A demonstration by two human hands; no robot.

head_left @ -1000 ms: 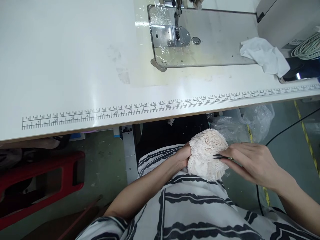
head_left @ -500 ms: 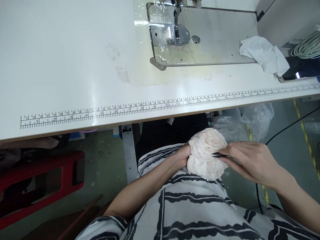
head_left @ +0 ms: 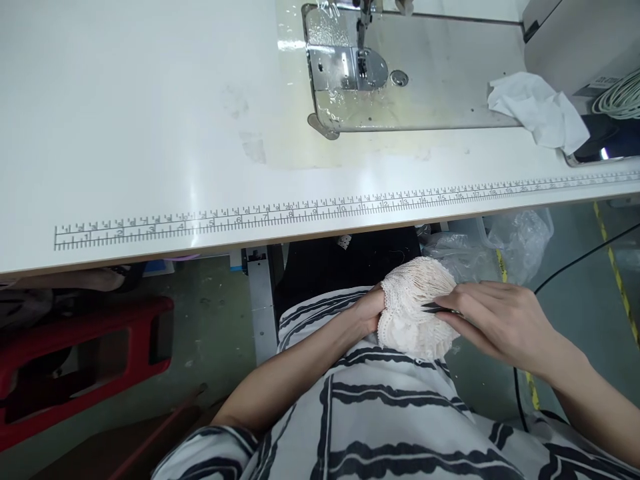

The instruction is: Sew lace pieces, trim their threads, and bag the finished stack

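White sewing table [head_left: 150,133] above; below its edge, over lap, left hand [head_left: 367,312] fingers clutch cream lace bundle [head_left: 415,307]. Right hand [head_left: 500,320] fingers pinch dark snips [head_left: 435,308], tips touching lace.

White shirt [head_left: 390,413] w/ black stripes, short sleeves

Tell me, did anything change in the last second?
Hardly. The view drifted slightly. The left hand keeps gripping the lace bundle in the lap, and the right hand keeps its dark snips pressed against the lace. Nothing was picked up or let go.
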